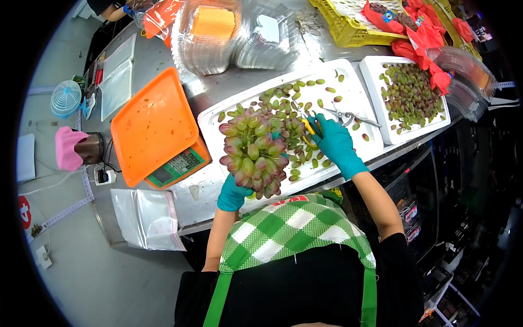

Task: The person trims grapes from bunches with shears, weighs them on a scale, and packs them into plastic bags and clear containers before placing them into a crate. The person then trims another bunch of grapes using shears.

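Observation:
My left hand (234,194), in a teal glove, holds up a large bunch of green and purplish grapes (253,152), which hides most of its fingers. My right hand (333,143), gloved alike, grips yellow-handled scissors (309,134) beside the bunch; their blades are hard to make out. Under both lies a white foam tray (357,90) with loose grapes and smaller clusters on it. Grey-handled pruning shears (357,117) rest on the tray, just right of my right hand.
An orange scale (155,125) stands left of the tray, near clear plastic bags (144,218). Stacked clear containers (204,49) are behind. At right sits a second white tray (381,117) of loose grapes; a yellow crate (348,32) stands beyond. Another person's arm (113,12) shows top left.

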A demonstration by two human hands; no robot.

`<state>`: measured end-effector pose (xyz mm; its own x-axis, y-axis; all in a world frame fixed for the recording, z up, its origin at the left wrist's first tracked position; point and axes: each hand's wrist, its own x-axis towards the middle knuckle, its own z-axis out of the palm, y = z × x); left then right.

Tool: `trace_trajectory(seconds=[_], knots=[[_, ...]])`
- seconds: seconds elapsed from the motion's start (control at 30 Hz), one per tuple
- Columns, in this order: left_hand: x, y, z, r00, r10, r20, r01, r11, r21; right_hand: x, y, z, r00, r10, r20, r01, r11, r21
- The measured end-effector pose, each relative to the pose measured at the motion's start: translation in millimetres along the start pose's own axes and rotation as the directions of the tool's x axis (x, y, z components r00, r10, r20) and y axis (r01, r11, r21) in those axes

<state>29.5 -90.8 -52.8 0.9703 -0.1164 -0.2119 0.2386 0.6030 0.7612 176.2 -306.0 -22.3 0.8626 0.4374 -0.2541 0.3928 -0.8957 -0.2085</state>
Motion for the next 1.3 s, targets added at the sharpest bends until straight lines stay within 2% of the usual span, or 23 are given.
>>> trace_trajectory(seconds=[0.1,0.2,0.23,0.27,0.33,0.37,0.4,0.43,0.47,0.5,0.57,0.6,0.63,0.67,0.77,0.83,0.87,1.1,1.3], knots=[[-11,3,-4,0.998,0.066,-0.001,-0.066,0.996,0.061,10,5,20,0.998,-0.036,-0.05,0.031,0.994,-0.101],[-13,11,-3,0.994,0.109,0.008,-0.108,0.975,0.192,21,8,29,0.999,-0.044,0.004,0.045,0.997,-0.056],[-12,19,1,0.995,0.096,0.012,-0.093,0.926,0.367,18,10,20,0.998,-0.07,0.004,0.07,0.997,0.038],[-12,18,-1,0.994,0.11,0.005,-0.105,0.931,0.35,17,14,16,0.996,-0.088,-0.006,0.088,0.988,0.127],[-12,21,-2,0.992,0.127,-0.008,-0.116,0.934,0.339,10,19,4,0.988,0.037,0.147,-0.087,0.932,0.353],[-11,22,-3,0.991,0.132,-0.016,-0.12,0.942,0.314,5,19,-6,0.973,0.049,0.226,-0.176,0.791,0.586],[-9,21,-4,0.99,0.137,-0.02,-0.125,0.948,0.291,0,17,-19,0.951,0.041,0.307,-0.271,0.588,0.762],[-8,22,-5,0.99,0.142,-0.024,-0.13,0.954,0.27,-4,13,-38,0.933,-0.031,0.358,-0.293,0.512,0.807],[-7,22,-4,0.989,0.148,-0.027,-0.136,0.959,0.249,-14,3,-65,0.941,-0.186,0.283,-0.159,0.495,0.854],[-5,22,-5,0.988,0.152,-0.03,-0.141,0.963,0.231,-24,-6,-79,0.946,-0.262,0.188,-0.08,0.372,0.925],[-4,20,-5,0.987,0.159,-0.03,-0.151,0.971,0.185,-45,-28,-117,0.903,-0.374,0.214,-0.098,0.305,0.947],[-1,19,-6,0.986,0.163,-0.031,-0.155,0.973,0.168,-49,-40,-143,0.85,-0.43,0.306,-0.035,0.533,0.845],[1,19,-6,0.986,0.167,-0.028,-0.161,0.975,0.151,-55,-47,-147,0.836,-0.49,0.247,0.013,0.468,0.884],[2,20,-6,0.985,0.17,-0.027,-0.164,0.976,0.141,-57,-55,-156,0.805,-0.518,0.291,0.089,0.59,0.802],[1,20,-6,0.984,0.177,-0.03,-0.173,0.978,0.113,-61,-79,-168,0.778,-0.526,0.343,0.213,0.735,0.643],[-1,20,-7,0.983,0.182,-0.033,-0.178,0.979,0.098,-61,-88,-169,0.762,-0.496,0.415,0.189,0.784,0.591],[-2,20,-7,0.983,0.182,-0.037,-0.178,0.98,0.092,-60,-89,-169,0.754,-0.479,0.449,0.177,0.807,0.563],[-9,21,-10,0.981,0.189,-0.049,-0.187,0.981,0.055,-58,-99,-168,0.763,-0.565,0.315,0.439,0.81,0.389],[-8,22,-11,0.981,0.188,-0.044,-0.187,0.982,0.025,-52,-108,-178,0.73,-0.575,0.37,0.549,0.815,0.183]])
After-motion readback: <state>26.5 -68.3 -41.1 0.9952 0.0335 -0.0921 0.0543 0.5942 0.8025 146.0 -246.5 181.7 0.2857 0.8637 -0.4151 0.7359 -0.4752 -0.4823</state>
